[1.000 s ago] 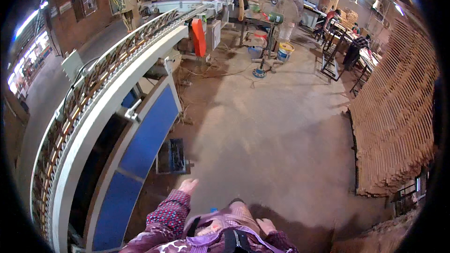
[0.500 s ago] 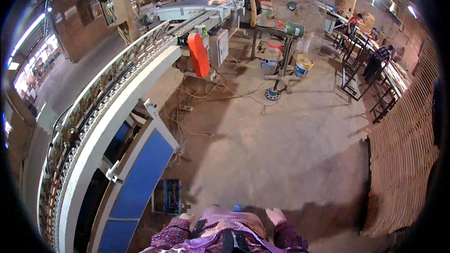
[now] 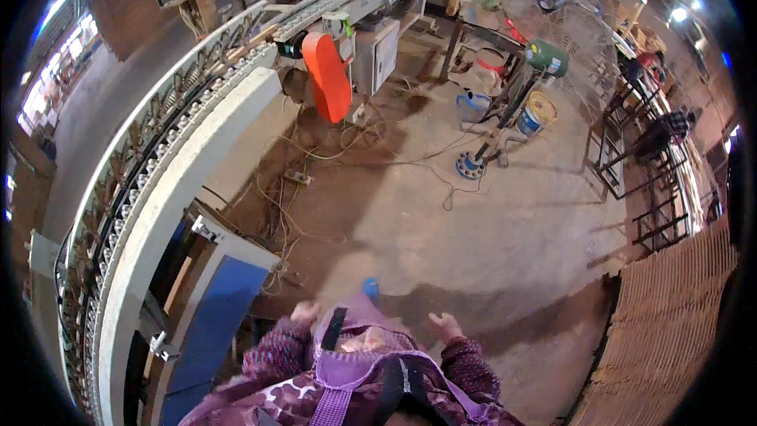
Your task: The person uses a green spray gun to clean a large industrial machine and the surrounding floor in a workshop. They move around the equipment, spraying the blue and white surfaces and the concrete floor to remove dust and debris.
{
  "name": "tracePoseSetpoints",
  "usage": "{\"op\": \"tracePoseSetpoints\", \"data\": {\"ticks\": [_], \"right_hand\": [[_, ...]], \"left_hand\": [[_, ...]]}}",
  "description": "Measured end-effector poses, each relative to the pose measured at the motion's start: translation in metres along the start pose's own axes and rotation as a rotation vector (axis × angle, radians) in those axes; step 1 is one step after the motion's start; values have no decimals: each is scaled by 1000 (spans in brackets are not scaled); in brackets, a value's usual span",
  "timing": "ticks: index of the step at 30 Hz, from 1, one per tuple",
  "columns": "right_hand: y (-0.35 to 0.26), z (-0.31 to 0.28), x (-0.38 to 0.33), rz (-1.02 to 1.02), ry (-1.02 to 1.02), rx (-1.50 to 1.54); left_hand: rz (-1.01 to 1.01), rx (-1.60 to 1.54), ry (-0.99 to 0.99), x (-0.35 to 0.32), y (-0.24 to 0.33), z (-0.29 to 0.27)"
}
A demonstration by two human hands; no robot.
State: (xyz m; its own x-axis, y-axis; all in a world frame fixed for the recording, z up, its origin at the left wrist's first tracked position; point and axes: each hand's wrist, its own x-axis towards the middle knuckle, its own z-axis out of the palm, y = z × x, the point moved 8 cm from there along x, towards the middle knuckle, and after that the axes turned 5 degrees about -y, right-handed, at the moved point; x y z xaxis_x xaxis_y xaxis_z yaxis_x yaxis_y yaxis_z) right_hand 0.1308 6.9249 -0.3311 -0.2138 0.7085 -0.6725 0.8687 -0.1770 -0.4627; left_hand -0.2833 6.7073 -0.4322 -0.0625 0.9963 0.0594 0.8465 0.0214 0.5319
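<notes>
My left hand (image 3: 305, 313) hangs low beside the purple apron (image 3: 351, 367), near the blue-panelled machine side. No object shows in it, and its fingers look loosely apart. On the other side of the apron, my right hand (image 3: 447, 327) is held out over the concrete floor with its fingers apart and nothing in them. Both forearms wear patterned purple sleeves. A blue shoe tip (image 3: 371, 287) pokes out ahead of the apron.
A long roller conveyor (image 3: 189, 138) runs along the left, with an orange guard (image 3: 327, 79). Cables (image 3: 288, 205) trail over the floor. Ahead stand a pedestal fan (image 3: 544, 59) and a bucket (image 3: 537, 113). Stacked wooden strips (image 3: 662, 323) are at right; a person (image 3: 669, 130) works beyond.
The view has tilted and moved forward, so the fan and bucket appear farther right. My hands show higher in the picture, and the blue shoe tip has shifted left.
</notes>
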Motion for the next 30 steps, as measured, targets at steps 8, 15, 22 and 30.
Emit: {"op": "tracePoseSetpoints", "data": {"ticks": [8, 15, 22, 30], "right_hand": [[-17, -26, 59, 126, -280, -161], [38, -34, 273, -238, -191, -449], [-125, -249, 433, 39, -52, 127], [-246, -377, 517, -227, 241, 441]], "left_hand": [[-595, -632, -96, 365, 40, -140], [-490, -731, 89, 566, 3, -169], [-614, -620, 267, 749, -83, -258], [-763, -377, 427, 944, -180, -353]]}}
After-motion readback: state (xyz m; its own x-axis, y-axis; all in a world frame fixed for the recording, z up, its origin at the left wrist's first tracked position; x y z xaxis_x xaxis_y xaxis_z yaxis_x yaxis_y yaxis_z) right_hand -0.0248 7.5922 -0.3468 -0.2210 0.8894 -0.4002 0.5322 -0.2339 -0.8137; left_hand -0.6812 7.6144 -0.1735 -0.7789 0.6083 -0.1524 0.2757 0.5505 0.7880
